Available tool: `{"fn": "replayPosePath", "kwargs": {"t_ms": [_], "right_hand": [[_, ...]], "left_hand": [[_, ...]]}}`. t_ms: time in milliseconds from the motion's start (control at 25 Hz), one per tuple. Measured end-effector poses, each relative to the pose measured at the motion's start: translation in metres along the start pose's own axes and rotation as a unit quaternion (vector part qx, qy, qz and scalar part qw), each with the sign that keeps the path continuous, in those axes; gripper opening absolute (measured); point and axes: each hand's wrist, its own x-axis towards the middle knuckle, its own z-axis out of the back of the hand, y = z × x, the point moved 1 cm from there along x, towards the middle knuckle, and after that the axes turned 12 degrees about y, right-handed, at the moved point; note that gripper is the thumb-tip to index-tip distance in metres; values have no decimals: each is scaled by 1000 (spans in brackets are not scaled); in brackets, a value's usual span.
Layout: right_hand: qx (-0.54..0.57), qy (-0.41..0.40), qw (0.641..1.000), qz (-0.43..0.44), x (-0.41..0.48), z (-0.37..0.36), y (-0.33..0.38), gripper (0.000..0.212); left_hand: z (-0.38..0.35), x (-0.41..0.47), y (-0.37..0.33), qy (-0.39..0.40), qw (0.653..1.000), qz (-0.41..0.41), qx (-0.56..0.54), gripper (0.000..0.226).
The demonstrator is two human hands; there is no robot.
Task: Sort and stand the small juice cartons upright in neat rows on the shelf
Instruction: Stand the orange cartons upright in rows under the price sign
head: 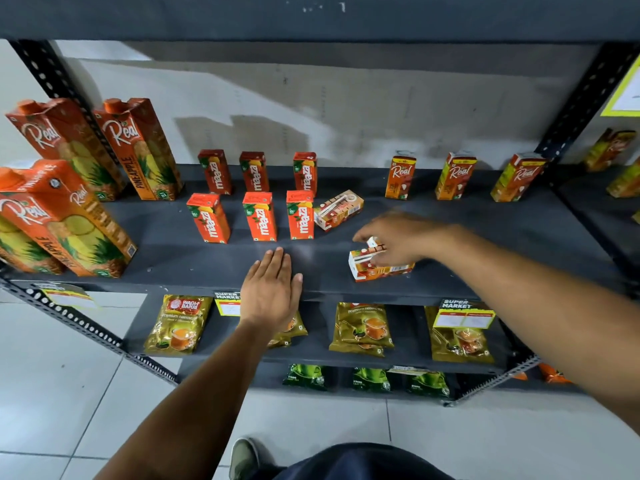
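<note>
On the dark shelf (194, 258), several small orange Maaza cartons (259, 216) stand upright in two rows of three. Three small Real cartons (400, 177) stand apart along the back right. One small carton (337, 209) lies on its side just right of the front Maaza row. Another small carton (377, 266) lies flat near the front edge, and my right hand (401, 239) curls its fingers over it. My left hand (272, 289) rests flat on the shelf's front edge with straight fingers, holding nothing.
Tall Real pineapple cartons (138, 150) crowd the shelf's left end. Gold tea packets (178, 327) lie on the shelf below, green packets (306, 375) lower still. Perforated uprights (585, 98) frame the bay. Price tags (464, 315) hang from the front edge.
</note>
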Motion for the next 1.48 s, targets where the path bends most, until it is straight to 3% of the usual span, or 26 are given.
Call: {"fn": "replayPosePath", "kwargs": {"t_ms": [120,280,720,880,1080,1160,1280,1480], "right_hand": [[-75,15,997,8,3,-14,16,69],[-107,21,994,4,14,-22,24,65],[-12,14,999,-41,-6,-14,21,69],[25,-11,996,-84,-43,10,-14,67],[19,0,989,-148,-72,33,-91,75],[12,-29,990,-140,-70,36,-116,74],[21,-73,992,-97,-66,36,-148,55],[-10,-72,995,-61,-51,23,-179,42]], "left_hand": [[-1,0,-4,4,1000,12,3,76],[-1,0,-3,11,1000,8,0,74],[-4,2,1,16,1000,-6,-15,65],[-4,0,2,-1,1000,-7,-25,63],[3,2,-58,-35,994,-91,-58,56],[4,12,-80,-18,995,-72,-67,63],[-4,22,-90,14,999,-25,-32,72],[-5,21,-95,8,1000,-7,-7,74]]}}
